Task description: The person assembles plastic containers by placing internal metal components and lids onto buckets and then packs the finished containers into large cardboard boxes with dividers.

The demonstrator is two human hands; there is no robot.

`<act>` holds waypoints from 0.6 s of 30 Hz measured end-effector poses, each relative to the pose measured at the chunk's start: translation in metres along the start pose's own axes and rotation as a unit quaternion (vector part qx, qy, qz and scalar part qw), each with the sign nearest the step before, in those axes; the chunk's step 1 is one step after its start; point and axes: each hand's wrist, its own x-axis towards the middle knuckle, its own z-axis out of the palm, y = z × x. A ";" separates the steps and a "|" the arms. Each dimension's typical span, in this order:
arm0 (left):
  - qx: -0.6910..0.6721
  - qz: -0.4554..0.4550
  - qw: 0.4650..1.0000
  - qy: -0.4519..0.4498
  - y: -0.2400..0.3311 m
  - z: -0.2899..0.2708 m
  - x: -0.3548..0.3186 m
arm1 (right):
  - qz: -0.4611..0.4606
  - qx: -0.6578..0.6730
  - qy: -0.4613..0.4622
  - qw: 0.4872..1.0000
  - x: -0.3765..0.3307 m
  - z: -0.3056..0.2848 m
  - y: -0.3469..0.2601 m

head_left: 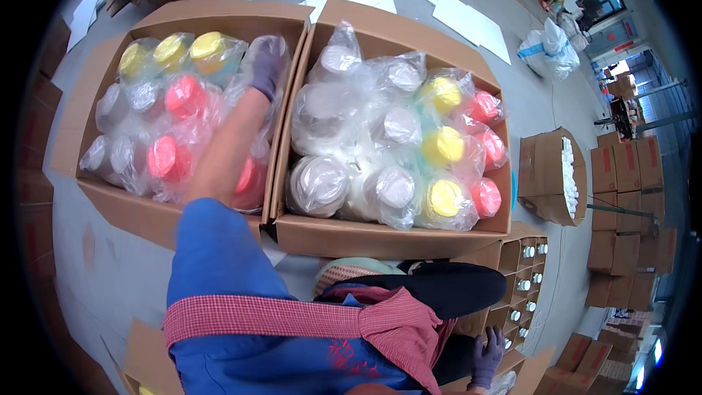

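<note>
My left hand [268, 67], in a purple glove, reaches into the far right corner of the left carton [164, 221]. Its fingers are closed on a clear plastic bag [254, 53]; motion blurs them, and the bag's contents are hard to make out. Around it stand bagged containers with yellow lids [208, 44], red lids [186, 96] and pale lids [146, 95]. Low on the right, my right hand [486, 357], also gloved in purple, has its fingers apart and holds nothing. Clear plastic [502, 382] lies beside it in an open carton [535, 371].
The right carton [395, 241] touches the left one and holds several bagged containers. A divided carton [510, 252] with white-capped bottles [523, 286] stands near my right leg. Farther right are a carton of white items [541, 175] and stacked cartons [627, 175]. White sheets [472, 22] cover floor beyond.
</note>
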 end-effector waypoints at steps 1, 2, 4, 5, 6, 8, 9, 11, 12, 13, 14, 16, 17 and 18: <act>0.082 0.046 0.996 0.010 -0.005 0.025 -0.007 | 0.015 -0.001 0.012 1.000 -0.009 0.001 0.002; 0.129 0.093 0.987 0.021 -0.002 0.051 -0.015 | 0.003 0.019 0.012 1.000 -0.016 0.001 -0.004; 0.160 0.174 0.971 0.033 0.009 0.088 -0.030 | 0.028 0.116 -0.013 0.993 -0.017 -0.008 -0.029; 0.156 0.216 0.964 0.025 0.022 0.102 -0.041 | 0.080 0.198 -0.031 0.976 -0.014 -0.018 -0.044; 0.167 0.269 0.948 -0.004 0.034 0.103 -0.054 | 0.054 0.259 -0.032 0.964 0.002 -0.037 -0.068; 0.168 0.378 0.910 0.010 0.039 0.080 -0.072 | -0.147 0.378 -0.043 0.913 0.061 -0.084 -0.118; 0.175 0.416 0.892 0.006 0.052 0.094 -0.103 | -0.240 0.361 0.009 0.901 0.069 -0.088 -0.145; 0.172 0.453 0.871 -0.077 0.082 0.152 -0.170 | -0.287 0.317 0.031 0.903 0.055 -0.111 -0.184; 0.124 0.476 0.859 -0.143 0.093 0.179 -0.211 | -0.303 0.284 -0.013 0.910 0.046 -0.124 -0.193; 0.082 0.493 0.844 -0.196 0.105 0.203 -0.252 | -0.303 0.272 -0.022 0.913 0.038 -0.129 -0.191; 0.047 0.485 0.837 -0.249 0.124 0.222 -0.295 | -0.293 0.270 -0.002 0.917 0.025 -0.130 -0.186; -0.007 0.491 0.803 -0.338 0.160 0.264 -0.378 | -0.252 0.276 0.052 0.926 -0.002 -0.134 -0.172; -0.018 0.498 0.781 -0.376 0.177 0.271 -0.405 | -0.240 0.284 0.078 0.925 -0.011 -0.137 -0.166; -0.036 0.491 0.767 -0.411 0.196 0.274 -0.419 | -0.237 0.291 0.102 0.921 -0.015 -0.144 -0.163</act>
